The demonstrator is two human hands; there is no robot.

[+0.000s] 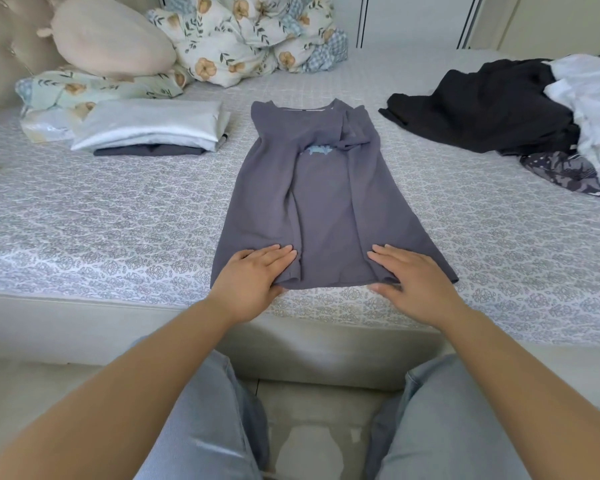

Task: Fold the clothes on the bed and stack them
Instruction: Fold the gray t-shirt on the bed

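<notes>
A grey T-shirt with a small blue print lies lengthwise on the bed, both sides folded inward, its hem at the near edge. My left hand rests flat on the hem's left corner, fingers straight, thumb under the edge. On the hem's right corner my right hand lies flat, thumb at the fabric's edge. To the back left sits a stack of folded clothes, white on top and dark grey beneath. A pile of unfolded clothes, black, white and patterned grey, is at the right.
A beige cushion, a floral duvet and a floral pillow crowd the bed's head at the back left. My knees in light jeans are against the bed's front edge. Patterned sheet shows on both sides of the shirt.
</notes>
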